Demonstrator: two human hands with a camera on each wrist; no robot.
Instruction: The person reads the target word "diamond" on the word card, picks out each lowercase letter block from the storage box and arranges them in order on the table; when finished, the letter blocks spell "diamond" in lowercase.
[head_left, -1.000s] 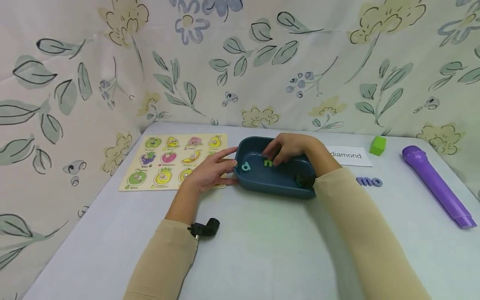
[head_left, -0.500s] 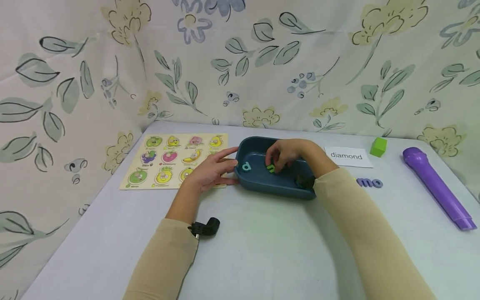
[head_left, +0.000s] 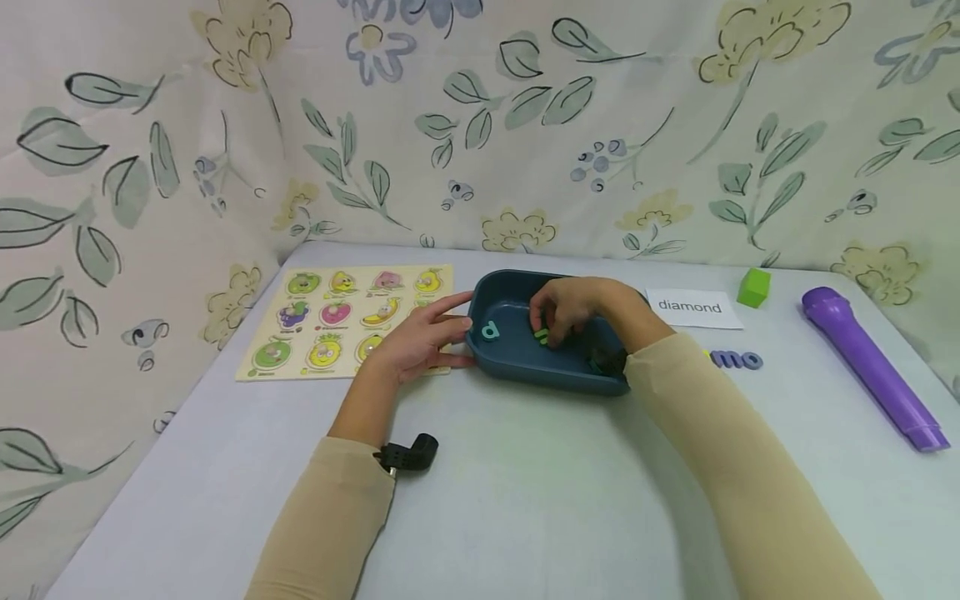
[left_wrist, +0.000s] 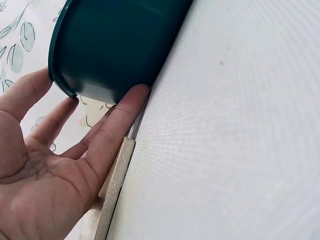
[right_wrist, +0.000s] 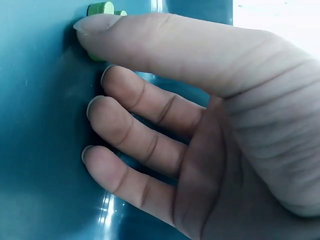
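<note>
A dark teal tray [head_left: 555, 379] stands mid-table in the head view. My left hand [head_left: 420, 346] rests on its left end, fingers spread and fairly straight; in the left wrist view those fingers [left_wrist: 107, 135] touch the outer wall. Inside the tray, my right hand [head_left: 581, 304] pinches a green letter n [head_left: 542, 336] between thumb and forefinger, close to the tray floor. The right wrist view has the green letter [right_wrist: 101, 8] largely covered by the thumb [right_wrist: 150, 42]. A teal letter d [head_left: 490, 331] lies near the tray's left end.
A fruit puzzle board [head_left: 255, 333] lies left of the tray. To the right are a card reading "diamond" [head_left: 693, 309], purple letters [head_left: 737, 360] partly behind the right sleeve, a green block [head_left: 753, 287] and a purple toy microphone [head_left: 873, 367]. A patterned cloth hangs behind.
My right hand has lowered onto the green letter n, taken it between thumb and forefinger, and tilted it. The left hand stays at the tray's end.
</note>
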